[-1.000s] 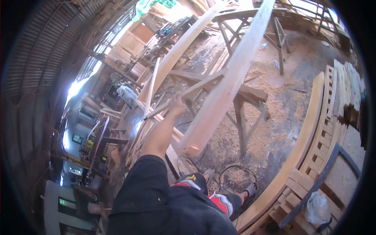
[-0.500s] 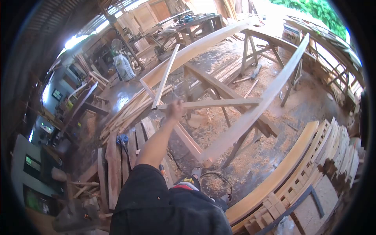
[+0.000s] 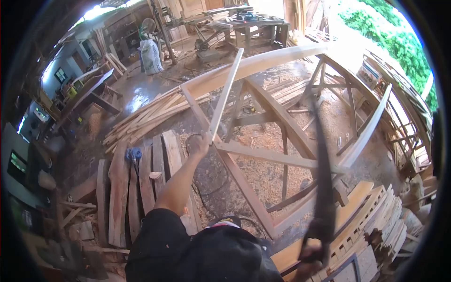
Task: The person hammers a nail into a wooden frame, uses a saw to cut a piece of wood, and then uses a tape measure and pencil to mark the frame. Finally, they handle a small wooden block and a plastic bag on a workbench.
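My left hand (image 3: pixel 199 144) is closed round the lower end of a thin pale wooden strip (image 3: pixel 226 94), where it meets a crosspiece (image 3: pixel 268 155) and the side bar of a wooden frame (image 3: pixel 246 192). At the lower right, my right hand (image 3: pixel 312 263) is wrapped round the handle of a dark handsaw (image 3: pixel 322 188). The saw's blade points up and away, passing in front of the frame's right part in this view, and is blurred. A long curved board (image 3: pixel 268 63) forms the far side of the frame, which lies over wooden trestles (image 3: pixel 282 110).
Rough planks (image 3: pixel 118 202) and a blue power tool (image 3: pixel 134 154) lie at the left. Thin strips (image 3: pixel 145 117) are piled behind them. Curved and slotted boards (image 3: pixel 352 221) lie at the lower right. A sack (image 3: pixel 150 56) and a workbench (image 3: pixel 251 23) stand farther back.
My right hand has come into view with the handsaw. The view has shifted, and my left hand has moved from the crosspiece to the joint with the thin strip, which stands more upright.
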Tool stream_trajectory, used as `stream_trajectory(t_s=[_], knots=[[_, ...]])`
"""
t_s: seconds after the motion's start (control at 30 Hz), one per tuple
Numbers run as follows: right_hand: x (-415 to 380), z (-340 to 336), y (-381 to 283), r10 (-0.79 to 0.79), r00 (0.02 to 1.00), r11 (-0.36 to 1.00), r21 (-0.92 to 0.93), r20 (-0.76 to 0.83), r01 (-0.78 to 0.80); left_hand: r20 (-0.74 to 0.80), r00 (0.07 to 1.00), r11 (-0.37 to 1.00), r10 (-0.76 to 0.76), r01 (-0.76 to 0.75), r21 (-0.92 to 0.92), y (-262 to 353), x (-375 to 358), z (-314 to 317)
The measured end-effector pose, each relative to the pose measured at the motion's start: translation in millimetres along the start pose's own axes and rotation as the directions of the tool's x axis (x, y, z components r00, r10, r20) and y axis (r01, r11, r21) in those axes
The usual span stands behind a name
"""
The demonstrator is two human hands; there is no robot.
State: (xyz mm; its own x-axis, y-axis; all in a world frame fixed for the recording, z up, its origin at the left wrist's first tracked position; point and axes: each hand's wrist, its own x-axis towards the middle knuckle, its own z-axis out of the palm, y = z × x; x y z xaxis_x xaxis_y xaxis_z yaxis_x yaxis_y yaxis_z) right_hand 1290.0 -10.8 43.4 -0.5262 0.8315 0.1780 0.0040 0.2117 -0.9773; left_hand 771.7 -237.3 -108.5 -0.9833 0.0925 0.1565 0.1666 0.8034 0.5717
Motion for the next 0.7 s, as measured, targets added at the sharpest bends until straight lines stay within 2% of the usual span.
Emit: stream_trajectory(t_s=[0.07,0.1,0.13,0.2,0.23,0.27,0.33,0.43,0.5,0.63,0.7], knots=[[9.0,36.5,-0.1,0.0,0.989,0.999,0.038,0.15,-0.006,-0.052,0.991,0.992,0.127,-0.126,0.02,-12.4,0.0,5.1],[13.4,54.6,8.3,0.012,0.971,1.0,0.022,0.24,-0.018,0.029,0.998,0.998,-0.053,0.053,0.018,21.6,-16.4,-22.7],[18.0,72.8,16.7,0.025,0.944,1.0,0.003,0.328,-0.027,0.001,0.995,0.995,-0.102,0.102,0.006,19.1,-14.6,-24.8],[36.2,98.8,-8.4,-0.016,0.852,0.998,-0.038,0.523,0.042,-0.049,0.978,0.979,-0.202,0.2,-0.033,15.9,-17.6,-17.8],[40.5,109.1,-7.8,-0.066,0.827,0.996,-0.01,0.559,0.087,-0.057,0.946,0.943,-0.32,0.312,-0.118,15.7,-16.5,-18.1],[44.0,115.1,-10.2,-0.039,0.798,0.997,-0.031,0.602,0.073,0.004,0.946,0.935,-0.323,0.32,-0.156,14.7,-19.6,-18.6],[50.5,124.6,-11.8,-0.079,0.766,0.993,-0.014,0.638,0.114,0.109,0.943,0.914,-0.314,0.331,-0.234,31.0,-25.0,-38.3],[55.0,125.9,-8.2,-0.023,0.749,0.993,-0.069,0.662,0.091,0.078,0.953,0.95,-0.292,0.299,-0.095,45.2,-22.5,-42.5],[49.1,122.6,-0.1,-0.056,0.746,0.994,-0.03,0.663,0.102,0.108,0.947,0.952,-0.301,0.304,-0.014,51.0,-20.6,-42.7],[48.7,106.4,-6.3,-0.116,0.688,0.986,-0.002,0.716,0.168,0.022,0.981,0.979,-0.195,0.193,0.071,40.2,-13.3,-33.8],[48.5,104.2,-8.3,-0.126,0.683,0.985,0.011,0.719,0.17,0.006,0.978,0.974,-0.208,0.206,0.092,46.8,-16.2,-36.3]])
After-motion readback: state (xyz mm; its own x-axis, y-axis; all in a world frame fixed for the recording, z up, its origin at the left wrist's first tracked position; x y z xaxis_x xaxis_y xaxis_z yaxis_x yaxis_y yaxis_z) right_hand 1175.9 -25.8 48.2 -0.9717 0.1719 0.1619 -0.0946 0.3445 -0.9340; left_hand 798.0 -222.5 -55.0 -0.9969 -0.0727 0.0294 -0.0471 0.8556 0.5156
